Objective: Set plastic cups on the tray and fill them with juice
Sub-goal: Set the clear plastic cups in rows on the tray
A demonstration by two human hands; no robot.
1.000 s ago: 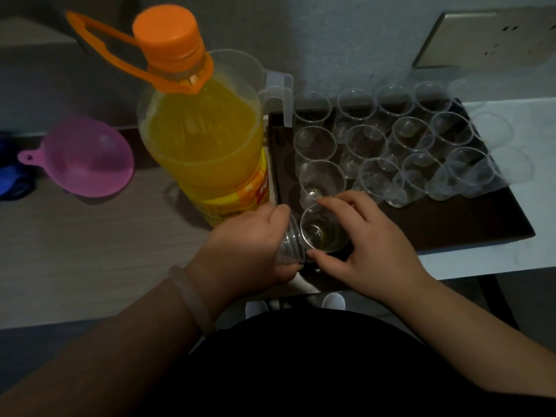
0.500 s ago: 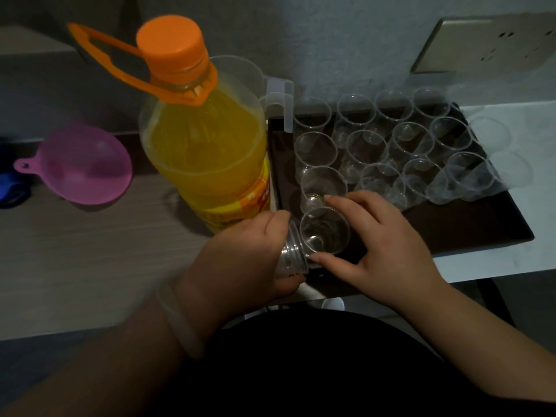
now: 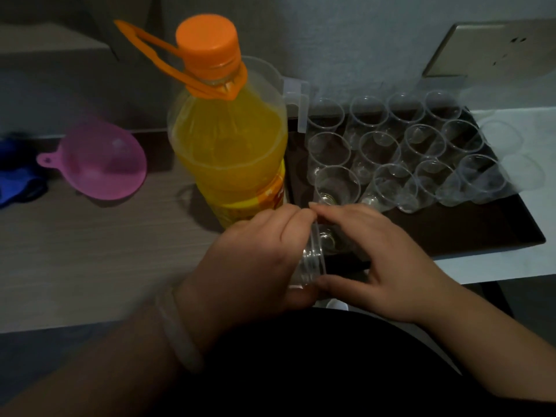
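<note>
At the tray's near-left corner, a nested stack of cups is being held on its side, with the left hand wrapped around it. A single cup at the stack's mouth is being pinched between the thumb and curled fingers of the right hand. The step being carried out is judged to be setting cups out: one is being drawn off the stack, and no juice is being poured yet. For the next move, the freed cup is being called upright onto the tray's bare near strip, beside the standing cups that are filling the tray's far half in rows. That strip is being left as the only open room. At the tray's right edge the rows are crowding outward, and whether the outermost cups are on or off it cannot be told. Just beside the tray's left edge, the capped juice bottle is limiting elbow room, with a clear jug being hidden partly behind it.
</note>
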